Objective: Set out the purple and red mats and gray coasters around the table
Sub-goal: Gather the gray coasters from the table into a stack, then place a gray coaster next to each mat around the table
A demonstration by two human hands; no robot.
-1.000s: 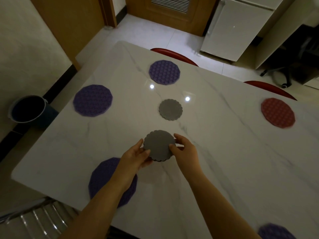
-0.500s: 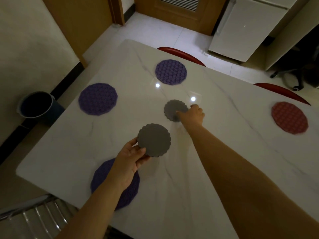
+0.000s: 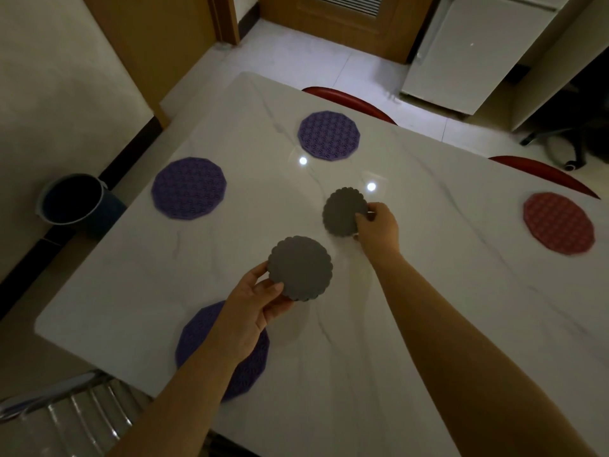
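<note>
Item: table (image 3: 445, 291), white marble, mats and coasters partly laid.

Mats: three purple, one at the far edge (image 3: 329, 135), one at the left side (image 3: 188, 188), one at the near edge (image 3: 201, 338) (half hidden under the left forearm); one red mat (image 3: 558, 223) at the right side.

Coasters: two gray, scalloped. Near coaster (image 3: 300, 268) is held up off the table, left hand (image 3: 253, 308) pinching its lower left rim between thumb and fingers. Far coaster (image 3: 344, 216) is mid-table, right hand (image 3: 379, 230) closed on its right rim; whether it lies flat or is lifted cannot be told.

Step in hand: placing coasters, judged from both being in hand and none beside a mat.

Next move, as a judgement: carry each coaster outward and lay it flat just beside a mat, not overlapping it.
</note>
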